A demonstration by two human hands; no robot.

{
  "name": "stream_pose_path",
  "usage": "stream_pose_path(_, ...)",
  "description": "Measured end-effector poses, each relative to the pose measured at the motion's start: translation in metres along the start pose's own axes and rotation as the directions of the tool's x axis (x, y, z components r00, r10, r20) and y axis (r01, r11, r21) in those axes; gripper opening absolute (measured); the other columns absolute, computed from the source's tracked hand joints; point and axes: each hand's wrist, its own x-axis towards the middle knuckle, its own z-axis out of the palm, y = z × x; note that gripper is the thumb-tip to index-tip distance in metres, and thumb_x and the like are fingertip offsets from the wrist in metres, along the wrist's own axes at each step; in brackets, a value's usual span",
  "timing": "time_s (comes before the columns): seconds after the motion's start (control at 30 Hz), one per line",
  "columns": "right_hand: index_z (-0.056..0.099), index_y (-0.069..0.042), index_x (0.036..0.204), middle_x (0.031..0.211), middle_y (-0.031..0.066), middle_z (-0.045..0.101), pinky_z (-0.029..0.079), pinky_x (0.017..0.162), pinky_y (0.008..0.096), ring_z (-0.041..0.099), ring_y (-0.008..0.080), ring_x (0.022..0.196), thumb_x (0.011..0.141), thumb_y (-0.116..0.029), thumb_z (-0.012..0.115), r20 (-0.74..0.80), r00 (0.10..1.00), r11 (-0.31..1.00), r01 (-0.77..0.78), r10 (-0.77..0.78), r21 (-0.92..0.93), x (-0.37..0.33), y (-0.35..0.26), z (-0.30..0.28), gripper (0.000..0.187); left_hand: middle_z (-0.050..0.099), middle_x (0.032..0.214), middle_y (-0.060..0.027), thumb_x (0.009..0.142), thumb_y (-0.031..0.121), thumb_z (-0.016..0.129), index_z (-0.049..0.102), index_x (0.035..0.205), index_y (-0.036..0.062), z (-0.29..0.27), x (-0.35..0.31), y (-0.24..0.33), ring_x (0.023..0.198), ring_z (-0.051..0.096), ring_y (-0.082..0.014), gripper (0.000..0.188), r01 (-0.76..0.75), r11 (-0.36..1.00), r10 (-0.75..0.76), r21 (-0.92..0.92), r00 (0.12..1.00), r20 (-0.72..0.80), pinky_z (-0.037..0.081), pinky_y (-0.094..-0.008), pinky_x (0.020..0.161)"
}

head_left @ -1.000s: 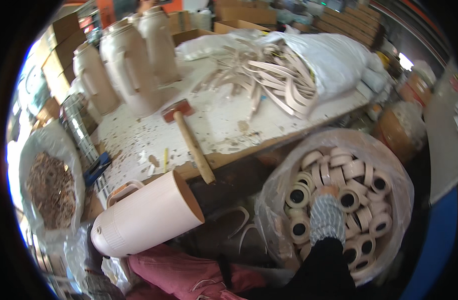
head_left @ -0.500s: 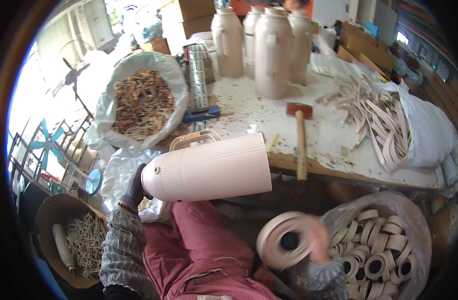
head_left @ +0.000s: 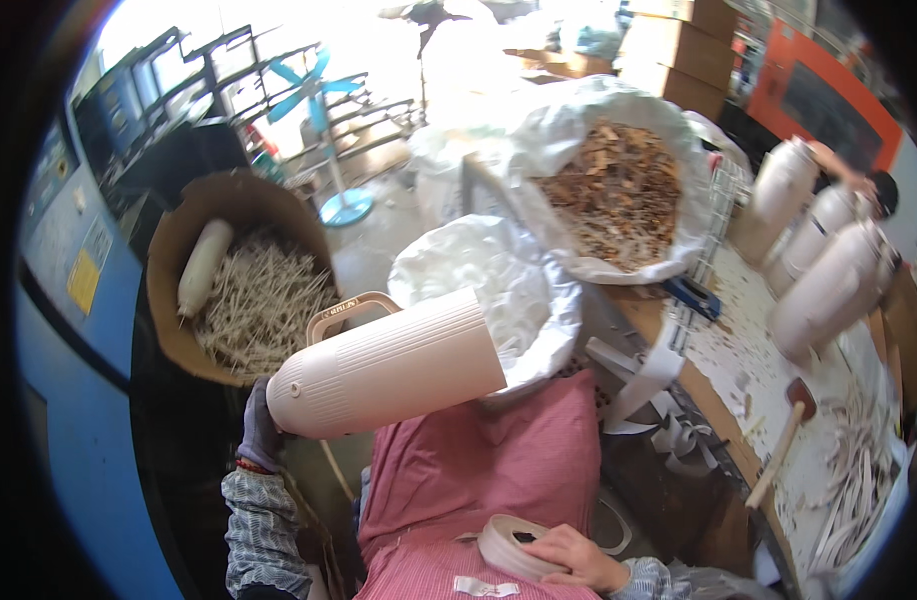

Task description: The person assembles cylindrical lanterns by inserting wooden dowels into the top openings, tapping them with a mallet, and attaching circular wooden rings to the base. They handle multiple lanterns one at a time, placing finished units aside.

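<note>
1 jug body, 1 ring, 1 mallet

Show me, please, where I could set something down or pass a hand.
The bench has a flecked but open patch between the blue tool, the standing jugs and hammer. Bare floor shows between the carton, fan and smaller white bag. It is crowded right of the hammer, where straps heap, and on the lap, where the right hand touches a ring.

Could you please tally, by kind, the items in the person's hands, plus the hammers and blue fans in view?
Pale-pink ribbed jug shell, left hand: 1
Pale-beige round ring, right hand: 1
Red-headed, wooden-handled hammer: 1
Blue standing fan: 1
Total: 4
</note>
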Motion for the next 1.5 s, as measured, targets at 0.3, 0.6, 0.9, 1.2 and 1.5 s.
stream_pose_path(0.3, 0.052, 0.001, 0.131, 0.112, 0.0102, 0.063, 0.049, 0.085, 0.0324, 0.061, 0.0200, 0.097, 0.094, -0.022, 0.059, -0.505, 0.835, 0.912, 0.008, 0.220, 0.411, 0.161, 0.032, -0.064, 0.044, 0.061, 0.091, -0.0049, 0.102, 0.025, 0.039, 0.061, 0.102, 0.0041, -0.030, -0.054, -0.055, 0.083, 0.057, -0.0138, 0.031, -0.096, 0.988, 0.102, 0.123, 0.994, -0.043, 0.047, -0.0299, 0.077)
stream_pose_path(0.6, 0.067, 0.000, 0.105, 0.091, 0.0130, 0.058, 0.050, 0.070, 0.0390, 0.058, 0.0284, 0.078, 0.068, -0.017, 0.081, -0.449, 0.753, 0.858, 0.298, -0.481, -0.418, 0.178, -0.020, -0.081, 0.043, 0.063, 0.090, -0.0064, 0.100, 0.028, 0.041, 0.061, 0.104, 0.0053, 0.020, -0.049, -0.074, 0.077, 0.060, -0.0155, 0.030, 0.322, 0.936, -0.295, -0.143, 0.938, 0.184, 0.049, -0.0294, 0.065)
stream_pose_path(0.9, 0.065, -0.001, 0.107, 0.097, 0.0127, 0.061, 0.049, 0.087, 0.0369, 0.060, 0.0267, 0.084, 0.078, -0.021, 0.072, -0.727, 0.686, 0.998, 0.056, -0.045, -0.008, 0.163, 0.017, -0.078, 0.036, 0.064, 0.081, -0.0058, 0.098, 0.034, 0.045, 0.061, 0.104, 0.0081, 0.020, -0.020, -0.048, 0.059, 0.060, -0.0158, 0.030, 0.362, 0.923, -0.342, -0.130, 0.927, 0.154, 0.046, -0.0302, 0.045)
stream_pose_path(1.2, 0.058, 0.002, 0.125, 0.119, 0.0082, 0.063, 0.044, 0.096, 0.0307, 0.056, 0.0157, 0.109, 0.102, -0.031, 0.048, -0.517, 0.757, 0.831, -0.060, 0.399, 0.553, 0.174, 0.163, -0.074, 0.042, 0.059, 0.111, -0.0116, 0.098, 0.030, 0.043, 0.059, 0.112, 0.0020, 0.011, 0.023, -0.049, 0.099, 0.057, -0.0249, 0.036, -0.218, 0.955, 0.213, 0.204, 0.976, 0.045, 0.046, -0.0373, 0.087)
stream_pose_path(1.5, 0.063, -0.003, 0.118, 0.084, 0.0148, 0.055, 0.047, 0.074, 0.0389, 0.056, 0.0330, 0.080, 0.085, -0.021, 0.068, -0.707, 0.547, 0.884, 0.156, -0.449, -0.441, 0.136, -0.009, -0.114, 0.037, 0.058, 0.129, -0.0120, 0.099, 0.046, 0.040, 0.053, 0.130, 0.0056, 0.035, 0.035, -0.119, 0.117, 0.054, -0.0277, 0.053, 0.457, 0.858, -0.320, -0.236, 0.834, 0.449, 0.042, -0.0407, 0.100)
